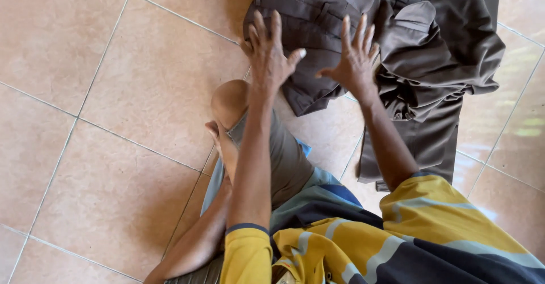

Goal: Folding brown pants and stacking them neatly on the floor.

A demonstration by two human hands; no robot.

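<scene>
Our left hand (269,54) and right hand (355,57) hover fingers spread, gripping nothing, over brown trousers (409,51) heaped on the floor (113,91) — soft, light, likely limp; best pinched at the waistband.

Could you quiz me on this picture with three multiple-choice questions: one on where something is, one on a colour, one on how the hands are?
1. Where does the clothing lie?
A. on a tiled floor
B. on a table
C. on a bed

2. What colour is the clothing?
A. white
B. brown
C. red

3. How are the left hand and right hand?
A. clenched in fists
B. holding scissors
C. open, fingers spread

Answers: 1 A, tiles and grout lines surround it; 2 B, the cloth is dark brown throughout; 3 C, all fingers are splayed over the cloth.
</scene>
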